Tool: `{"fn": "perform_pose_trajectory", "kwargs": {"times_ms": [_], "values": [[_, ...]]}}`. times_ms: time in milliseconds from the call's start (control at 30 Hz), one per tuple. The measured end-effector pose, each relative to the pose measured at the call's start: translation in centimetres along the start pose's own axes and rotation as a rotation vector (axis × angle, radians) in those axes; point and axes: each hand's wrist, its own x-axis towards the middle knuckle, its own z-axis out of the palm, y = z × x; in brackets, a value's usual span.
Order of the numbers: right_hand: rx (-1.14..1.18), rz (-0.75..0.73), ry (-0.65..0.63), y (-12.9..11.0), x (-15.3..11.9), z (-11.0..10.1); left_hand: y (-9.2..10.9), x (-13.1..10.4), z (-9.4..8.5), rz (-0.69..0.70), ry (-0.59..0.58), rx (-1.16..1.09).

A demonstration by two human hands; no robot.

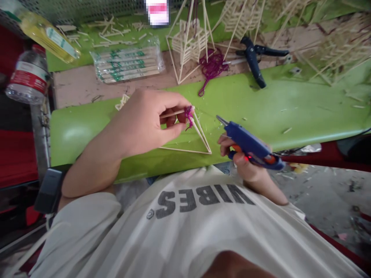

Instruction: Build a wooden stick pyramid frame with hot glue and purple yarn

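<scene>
My left hand (150, 119) pinches the corner of a thin wooden stick frame (200, 133), where purple string (189, 112) is wound round the sticks. Part of the frame is hidden behind that hand, and one long stick runs along the green surface to a second corner. In my right hand (246, 166) is a blue hot glue gun (252, 144) with an orange trigger and a small red light. Its metal nozzle points up and left, toward the frame but apart from it.
Behind the frame lie a plastic pack of wooden sticks (129, 63), a purple string tangle (213, 67) and a black-handled cutter (252, 58). Finished-looking stick structures (189, 42) stand along the back. Two bottles, one with yellow liquid (48, 34) and one with a red label (29, 77), are at left.
</scene>
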Motion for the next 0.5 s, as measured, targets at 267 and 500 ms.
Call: {"fn": "perform_pose_trajectory", "kwargs": {"times_ms": [267, 500], "values": [[-0.199, -0.203, -0.096, -1.7, 0.3, 2.0, -0.1, -0.3, 0.2, -0.059, -0.005, -0.010], [-0.241, -0.244, -0.106, -0.9, 0.3, 2.3, -0.3, -0.2, 0.2, -0.083, -0.001, -0.030]]}}
